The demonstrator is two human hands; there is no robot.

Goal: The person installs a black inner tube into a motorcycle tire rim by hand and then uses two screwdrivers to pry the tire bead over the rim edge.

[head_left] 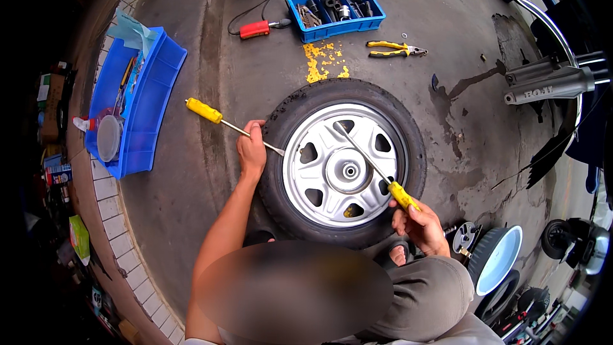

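A wheel lies flat on the floor in front of me, its silver rim (331, 199) set inside a black tire (276, 182). At its left edge my left hand (251, 152) has its fingers closed around the shaft of a yellow-handled screwdriver (204, 110). That handle points away to the left, and the flat tip meets the line between tire and rim. My right hand (421, 225) grips the yellow handle of a second screwdriver (402, 195) near the wheel's lower right. Its long shaft slants across the rim toward an upper opening.
Beyond the wheel stand a blue divided box (338, 28) of sockets and bits, a red-handled tool with a cord (255, 30) and yellow-black pliers (388, 48). A blue bin (148, 115) is at left. A metal fork leg (549, 86) juts in from the right, above a basin (500, 260).
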